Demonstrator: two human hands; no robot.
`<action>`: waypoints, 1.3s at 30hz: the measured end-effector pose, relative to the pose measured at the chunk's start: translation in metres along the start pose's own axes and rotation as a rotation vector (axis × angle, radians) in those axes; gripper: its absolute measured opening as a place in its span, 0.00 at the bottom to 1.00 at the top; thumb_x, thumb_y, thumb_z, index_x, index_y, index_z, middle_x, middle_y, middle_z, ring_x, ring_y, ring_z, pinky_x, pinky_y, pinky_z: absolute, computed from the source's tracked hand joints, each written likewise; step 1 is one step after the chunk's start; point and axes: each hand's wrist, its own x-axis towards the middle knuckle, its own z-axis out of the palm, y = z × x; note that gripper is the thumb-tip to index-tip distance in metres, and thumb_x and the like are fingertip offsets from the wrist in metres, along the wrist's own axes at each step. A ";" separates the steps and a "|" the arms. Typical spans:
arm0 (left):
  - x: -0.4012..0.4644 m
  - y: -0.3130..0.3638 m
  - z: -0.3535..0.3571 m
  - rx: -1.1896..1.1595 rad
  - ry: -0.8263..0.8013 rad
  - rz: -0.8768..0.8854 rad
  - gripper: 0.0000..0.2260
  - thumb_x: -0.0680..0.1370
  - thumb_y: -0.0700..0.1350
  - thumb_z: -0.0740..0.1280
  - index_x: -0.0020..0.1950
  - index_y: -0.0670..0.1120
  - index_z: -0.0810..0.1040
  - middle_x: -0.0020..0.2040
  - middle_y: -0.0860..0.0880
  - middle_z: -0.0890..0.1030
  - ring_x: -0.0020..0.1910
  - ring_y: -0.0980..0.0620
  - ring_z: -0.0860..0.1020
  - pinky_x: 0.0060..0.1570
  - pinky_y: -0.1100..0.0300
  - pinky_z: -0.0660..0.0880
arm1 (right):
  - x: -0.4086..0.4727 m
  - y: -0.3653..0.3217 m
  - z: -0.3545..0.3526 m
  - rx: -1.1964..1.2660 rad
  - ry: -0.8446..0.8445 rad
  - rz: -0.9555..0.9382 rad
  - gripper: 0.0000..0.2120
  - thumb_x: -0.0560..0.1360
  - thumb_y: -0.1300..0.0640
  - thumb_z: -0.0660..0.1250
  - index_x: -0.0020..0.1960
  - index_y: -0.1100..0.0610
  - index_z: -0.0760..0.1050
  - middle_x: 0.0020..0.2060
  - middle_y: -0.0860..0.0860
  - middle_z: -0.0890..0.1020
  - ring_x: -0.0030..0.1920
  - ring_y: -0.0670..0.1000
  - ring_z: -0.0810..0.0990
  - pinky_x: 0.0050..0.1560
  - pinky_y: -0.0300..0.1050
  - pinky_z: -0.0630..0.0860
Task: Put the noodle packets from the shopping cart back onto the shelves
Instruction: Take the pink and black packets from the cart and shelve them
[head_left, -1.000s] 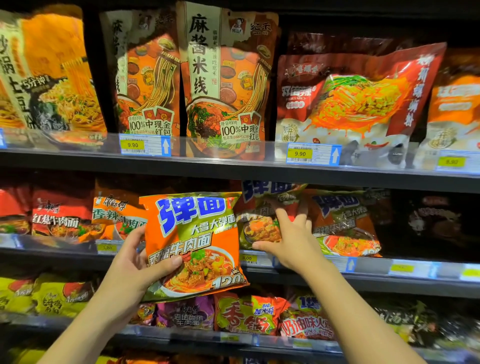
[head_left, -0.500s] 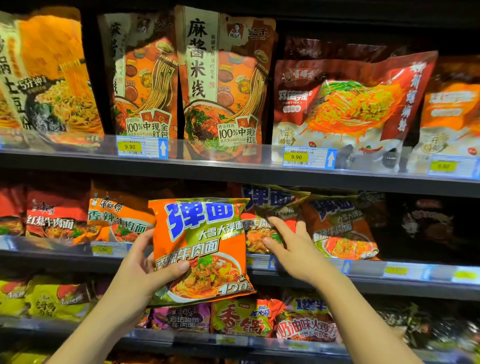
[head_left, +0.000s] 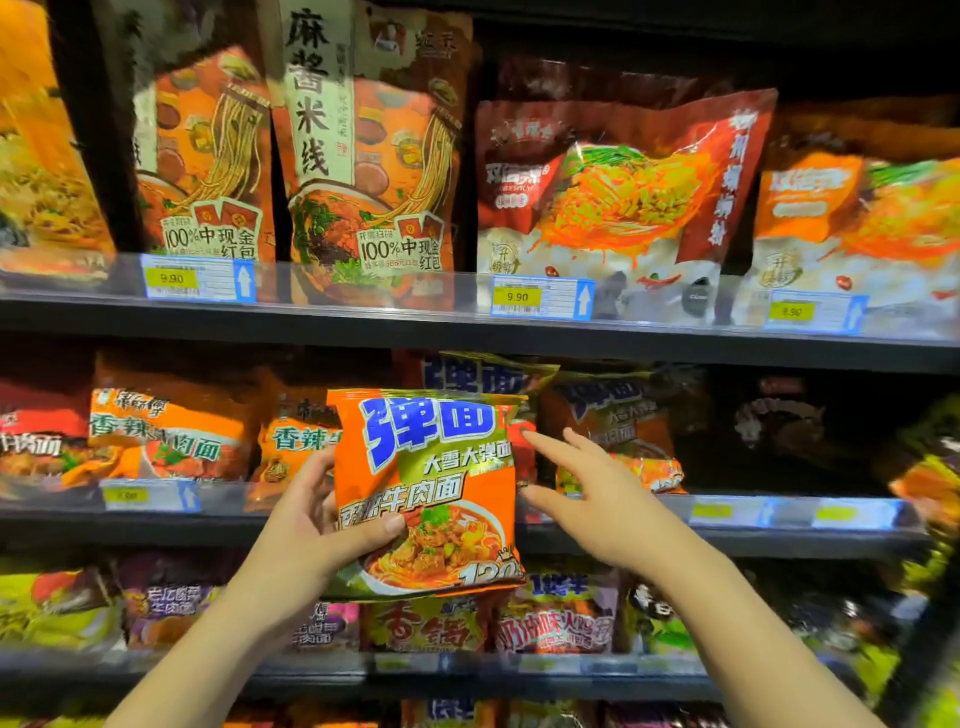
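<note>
Orange noodle packet (head_left: 426, 488): held upright in front of the middle shelf (head_left: 727, 540), its printed face turned toward the camera. It is gripped by the left hand (head_left: 311, 525) at its left edge, the thumb pressed across the lower front and the fingers curled behind it.

Right hand (head_left: 597, 499): held open just beside the packet's right edge, fingers spread and fairly straight, fingertips reaching toward that edge. Nothing is grasped; actual contact with the packet cannot be told.

Matching packets (head_left: 613, 431): two of the same blue-lettered kind are stood on the middle shelf, right behind and to the right of the held one, partly hidden by it and by the right hand.

Orange beef-noodle packets (head_left: 166, 431): ranged on the same shelf to the left.

Upper shelf (head_left: 363, 325): tall pouches of rice noodles (head_left: 363, 156) are stood side by side at left and centre; red-and-white pouches (head_left: 613, 187) are leaned to the right. Price tags (head_left: 540, 297) marked 9.90 are fixed along the clear front rail.

Lower shelf (head_left: 363, 670): yellow, purple and red packets (head_left: 426, 629) are lined up, blurred.
</note>
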 end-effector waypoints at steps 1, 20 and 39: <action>0.002 -0.003 0.011 0.002 -0.013 -0.004 0.36 0.63 0.40 0.84 0.67 0.51 0.73 0.57 0.48 0.85 0.56 0.47 0.84 0.44 0.55 0.84 | -0.005 0.009 -0.006 0.002 0.002 0.003 0.30 0.81 0.43 0.66 0.78 0.32 0.57 0.82 0.50 0.54 0.82 0.51 0.52 0.78 0.52 0.56; 0.083 -0.039 0.200 0.210 -0.015 0.143 0.24 0.68 0.36 0.76 0.61 0.43 0.71 0.50 0.49 0.87 0.50 0.49 0.85 0.43 0.60 0.82 | -0.069 0.147 -0.114 -0.003 0.114 0.010 0.33 0.78 0.47 0.71 0.79 0.37 0.61 0.74 0.40 0.67 0.75 0.42 0.65 0.75 0.41 0.63; 0.094 -0.032 0.240 1.140 0.297 0.071 0.18 0.76 0.53 0.75 0.42 0.48 0.66 0.39 0.48 0.75 0.37 0.49 0.74 0.33 0.56 0.66 | -0.057 0.205 -0.134 0.031 -0.016 -0.107 0.35 0.79 0.43 0.69 0.79 0.32 0.54 0.70 0.36 0.68 0.72 0.41 0.66 0.70 0.43 0.68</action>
